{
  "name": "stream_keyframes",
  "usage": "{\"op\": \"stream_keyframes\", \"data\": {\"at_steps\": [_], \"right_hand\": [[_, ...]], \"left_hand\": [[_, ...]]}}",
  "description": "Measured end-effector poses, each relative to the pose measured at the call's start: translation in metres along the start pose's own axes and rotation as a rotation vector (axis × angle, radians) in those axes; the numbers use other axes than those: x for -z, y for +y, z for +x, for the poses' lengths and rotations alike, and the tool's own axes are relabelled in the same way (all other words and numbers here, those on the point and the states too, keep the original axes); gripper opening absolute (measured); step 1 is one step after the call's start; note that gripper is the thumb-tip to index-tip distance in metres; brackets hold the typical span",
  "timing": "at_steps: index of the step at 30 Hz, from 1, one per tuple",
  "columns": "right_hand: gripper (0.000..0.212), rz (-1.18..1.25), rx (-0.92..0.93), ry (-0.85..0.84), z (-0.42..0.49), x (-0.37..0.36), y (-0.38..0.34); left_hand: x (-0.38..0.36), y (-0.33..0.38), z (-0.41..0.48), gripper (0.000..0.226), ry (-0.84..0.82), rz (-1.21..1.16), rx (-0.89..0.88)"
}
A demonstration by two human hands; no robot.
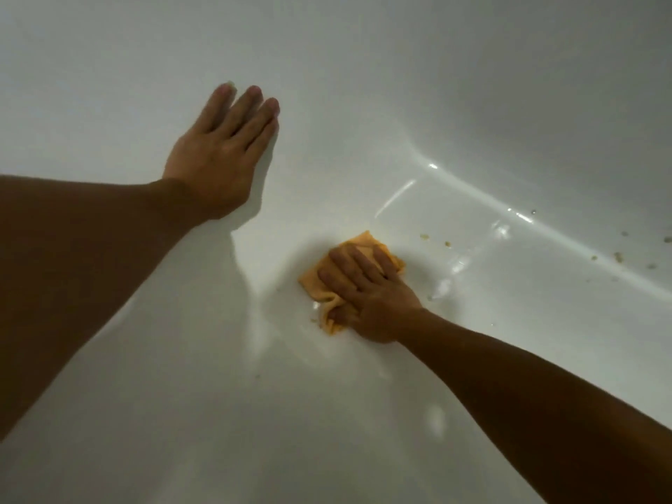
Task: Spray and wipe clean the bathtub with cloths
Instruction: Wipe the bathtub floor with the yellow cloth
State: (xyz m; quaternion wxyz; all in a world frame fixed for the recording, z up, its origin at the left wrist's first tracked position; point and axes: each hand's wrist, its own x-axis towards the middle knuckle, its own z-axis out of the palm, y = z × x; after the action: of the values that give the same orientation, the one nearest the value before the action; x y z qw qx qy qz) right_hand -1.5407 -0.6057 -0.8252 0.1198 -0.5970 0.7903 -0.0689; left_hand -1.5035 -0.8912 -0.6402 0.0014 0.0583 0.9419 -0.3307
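The white bathtub (363,103) fills the head view, its wall rising at the top and its wet floor below. An orange cloth (316,276) lies crumpled on the tub floor near the middle. My right hand (367,292) lies flat on top of the cloth, fingers straight and spread, pressing it against the tub. My left hand (222,154) rests flat on the tub's sloping wall at the upper left, fingers straight, holding nothing.
Small brownish specks of dirt (618,256) dot the right side of the tub along the curved edge between floor and wall. Wet streaks (454,263) shine to the right of the cloth. No spray bottle is in view.
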Motion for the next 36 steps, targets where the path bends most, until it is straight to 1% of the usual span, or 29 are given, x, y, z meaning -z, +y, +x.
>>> {"op": "stream_keyframes", "data": {"at_steps": [1,2,3,4,5,7,9,12,14,16,17,18,20,22,24,25,26,27,29,31,32,34,36], "right_hand": [[0.079,-0.018,-0.01,-0.058,0.001,0.008,0.017],[0.085,-0.031,-0.061,-0.107,0.006,0.016,0.033],[0.089,-0.047,-0.123,-0.13,0.011,0.022,0.046],[0.089,-0.062,-0.186,-0.142,0.017,0.029,0.056],[0.086,-0.078,-0.24,-0.135,0.02,0.03,0.062],[0.08,-0.065,-0.311,-0.106,0.021,0.029,0.064],[0.08,-0.01,-0.391,-0.112,0.018,0.024,0.058],[0.078,0.085,-0.528,-0.093,0.027,0.022,0.034],[0.075,0.206,-0.585,-0.081,0.05,0.019,0.008],[0.075,0.324,-0.599,0.023,0.069,0.021,-0.026],[0.076,0.373,-0.573,0.053,0.075,0.022,-0.043],[0.078,0.425,-0.52,0.006,0.078,0.021,-0.061],[0.076,0.503,-0.393,-0.16,0.066,0.013,-0.099],[0.071,0.494,-0.313,-0.254,0.038,0.009,-0.121],[0.073,0.368,-0.223,-0.294,0.014,0.004,-0.11],[0.071,0.302,-0.163,-0.324,0.006,0.004,-0.097],[0.067,0.25,-0.131,-0.347,0.002,0.007,-0.085],[0.066,0.218,-0.139,-0.353,0.002,0.01,-0.076],[0.066,0.226,-0.196,-0.35,0.007,0.015,-0.083],[0.066,0.317,-0.235,-0.382,0.005,0.017,-0.101],[0.065,0.344,-0.216,-0.406,-0.002,0.015,-0.105],[0.065,0.283,-0.144,-0.425,-0.025,0.017,-0.093],[0.078,0.183,-0.084,-0.408,-0.046,0.017,-0.069]], "left_hand": [[0.0,0.017,0.002,0.061,-0.052,-0.016,-0.014],[0.002,0.036,0.004,0.064,-0.135,-0.024,-0.045],[0.003,0.056,0.005,0.065,-0.251,-0.022,-0.07],[0.004,0.073,0.006,0.065,-0.365,-0.009,-0.082],[0.003,0.085,0.006,0.065,-0.439,-0.013,-0.079],[0.001,0.093,0.005,0.065,-0.476,-0.017,-0.079],[-0.001,0.085,-0.001,0.065,-0.453,0.024,-0.107],[-0.003,0.065,-0.013,0.066,-0.454,0.109,-0.155],[-0.001,0.059,-0.016,0.067,-0.491,0.127,-0.172],[0.003,0.064,-0.015,0.066,-0.549,0.133,-0.169],[0.004,0.068,-0.014,0.067,-0.574,0.14,-0.169],[0.005,0.072,-0.013,0.069,-0.599,0.146,-0.176],[0.012,0.074,-0.016,0.069,-0.673,0.138,-0.191],[0.017,0.074,-0.022,0.065,-0.719,0.118,-0.184],[0.02,0.073,-0.024,0.064,-0.736,0.093,-0.189],[0.024,0.072,-0.026,0.064,-0.751,0.087,-0.194],[0.026,0.072,-0.025,0.063,-0.764,0.092,-0.199],[0.028,0.072,-0.025,0.063,-0.775,0.099,-0.206],[0.032,0.071,-0.028,0.063,-0.798,0.089,-0.209],[0.036,0.074,-0.033,0.064,-0.825,0.083,-0.209],[0.037,0.074,-0.036,0.065,-0.84,0.08,-0.211],[0.041,0.074,-0.041,0.066,-0.867,0.085,-0.209],[0.046,0.074,-0.041,0.066,-0.897,0.07,-0.207]]}}
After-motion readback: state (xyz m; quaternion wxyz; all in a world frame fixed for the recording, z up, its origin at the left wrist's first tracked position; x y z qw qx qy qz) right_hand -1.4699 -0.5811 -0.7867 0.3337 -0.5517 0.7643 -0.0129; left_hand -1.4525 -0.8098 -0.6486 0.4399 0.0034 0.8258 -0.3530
